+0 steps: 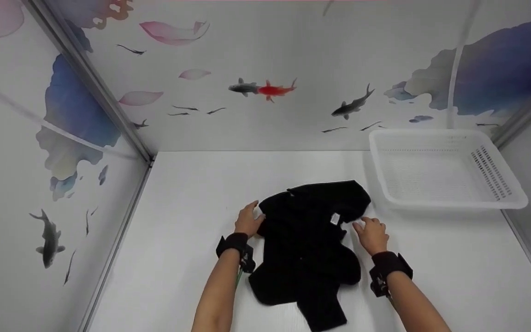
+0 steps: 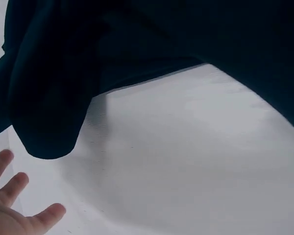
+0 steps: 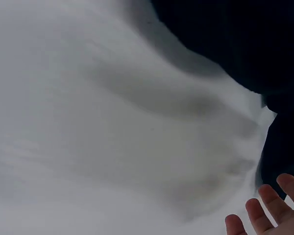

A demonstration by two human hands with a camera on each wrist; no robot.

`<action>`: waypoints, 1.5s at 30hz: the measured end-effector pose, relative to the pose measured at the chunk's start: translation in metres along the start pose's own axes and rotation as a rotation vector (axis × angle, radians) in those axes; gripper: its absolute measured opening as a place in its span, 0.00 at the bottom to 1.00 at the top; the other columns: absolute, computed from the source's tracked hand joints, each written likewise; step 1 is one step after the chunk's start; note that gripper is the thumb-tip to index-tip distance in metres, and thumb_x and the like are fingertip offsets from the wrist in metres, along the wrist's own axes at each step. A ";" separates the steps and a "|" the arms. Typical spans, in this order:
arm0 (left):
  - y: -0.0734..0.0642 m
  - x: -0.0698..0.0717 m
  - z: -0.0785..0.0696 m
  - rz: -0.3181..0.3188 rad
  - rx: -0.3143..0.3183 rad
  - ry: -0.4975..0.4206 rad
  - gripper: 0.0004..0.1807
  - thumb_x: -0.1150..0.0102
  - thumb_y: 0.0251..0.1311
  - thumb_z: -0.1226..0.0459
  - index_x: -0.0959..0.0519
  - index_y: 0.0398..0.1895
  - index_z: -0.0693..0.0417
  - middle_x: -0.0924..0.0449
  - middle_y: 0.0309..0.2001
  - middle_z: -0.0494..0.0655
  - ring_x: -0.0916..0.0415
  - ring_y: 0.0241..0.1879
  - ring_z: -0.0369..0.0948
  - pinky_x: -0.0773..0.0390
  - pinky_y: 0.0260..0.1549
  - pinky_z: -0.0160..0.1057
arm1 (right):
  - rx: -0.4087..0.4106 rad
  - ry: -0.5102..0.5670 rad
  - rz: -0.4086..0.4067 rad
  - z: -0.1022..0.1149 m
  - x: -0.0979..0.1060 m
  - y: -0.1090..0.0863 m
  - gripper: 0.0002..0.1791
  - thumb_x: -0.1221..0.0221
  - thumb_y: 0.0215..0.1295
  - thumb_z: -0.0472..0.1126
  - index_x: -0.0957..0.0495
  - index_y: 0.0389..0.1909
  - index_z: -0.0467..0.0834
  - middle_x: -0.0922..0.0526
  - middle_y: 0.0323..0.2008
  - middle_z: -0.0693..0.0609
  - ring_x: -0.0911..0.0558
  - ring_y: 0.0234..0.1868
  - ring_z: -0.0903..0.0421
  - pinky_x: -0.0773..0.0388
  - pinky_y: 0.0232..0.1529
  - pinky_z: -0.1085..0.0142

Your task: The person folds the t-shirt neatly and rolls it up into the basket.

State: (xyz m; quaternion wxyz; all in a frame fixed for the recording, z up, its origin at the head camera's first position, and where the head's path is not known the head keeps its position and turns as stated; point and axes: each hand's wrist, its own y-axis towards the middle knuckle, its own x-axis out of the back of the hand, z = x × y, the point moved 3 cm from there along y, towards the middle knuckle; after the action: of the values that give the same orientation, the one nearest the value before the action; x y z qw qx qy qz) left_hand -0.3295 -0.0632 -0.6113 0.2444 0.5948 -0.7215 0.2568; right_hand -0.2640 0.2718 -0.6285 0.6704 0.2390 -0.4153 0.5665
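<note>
A crumpled black garment (image 1: 309,240) lies on the white table, with a sleeve-like flap pointing toward the person and a small white tag (image 1: 335,218) near its right side. My left hand (image 1: 248,221) is at the garment's upper left edge, its thumb overlapping the cloth in the head view. In the left wrist view its fingers (image 2: 12,188) spread below a hanging fold of dark cloth (image 2: 49,122). Beside the right edge, just below the tag, is my right hand (image 1: 370,235). Its fingers (image 3: 274,198) are spread and loosely bent beside the cloth (image 3: 255,44) in the right wrist view.
A white plastic basket (image 1: 450,205) with perforated sides stands at the back right of the table (image 1: 191,207). Printed panels with fish and petals wall in the table at the back (image 1: 302,124) and both sides. Each wrist wears a black strap with a camera.
</note>
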 end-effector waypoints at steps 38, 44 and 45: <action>0.017 0.098 0.036 -0.116 -0.117 0.019 0.06 0.47 0.69 0.69 0.24 0.43 0.64 0.26 0.23 0.51 0.34 0.21 0.40 0.33 0.25 0.40 | -0.196 0.542 -0.276 -0.018 0.032 0.015 0.23 0.57 0.76 0.40 0.34 0.57 0.22 0.28 0.51 0.27 0.28 0.50 0.37 0.31 0.48 0.55; 0.012 0.120 0.043 -0.057 -0.070 0.135 0.09 0.44 0.68 0.66 0.21 0.44 0.63 0.20 0.29 0.57 0.26 0.26 0.48 0.28 0.30 0.45 | -0.167 0.423 -0.311 -0.031 0.036 0.008 0.21 0.56 0.76 0.37 0.31 0.54 0.21 0.27 0.50 0.23 0.27 0.51 0.31 0.32 0.53 0.45; 0.011 0.123 0.045 -0.038 -0.055 0.157 0.09 0.42 0.67 0.65 0.20 0.44 0.63 0.19 0.30 0.58 0.25 0.27 0.49 0.26 0.31 0.46 | -0.162 0.400 -0.318 -0.032 0.036 0.006 0.20 0.55 0.75 0.36 0.31 0.53 0.20 0.27 0.50 0.22 0.27 0.51 0.30 0.32 0.54 0.44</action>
State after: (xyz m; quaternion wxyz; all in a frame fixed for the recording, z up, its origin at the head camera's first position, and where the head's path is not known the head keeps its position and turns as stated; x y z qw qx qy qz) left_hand -0.3633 -0.1811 -0.5650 0.3215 0.5792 -0.6956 0.2780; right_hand -0.2605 0.3190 -0.6168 0.8368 0.1300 -0.2758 0.4548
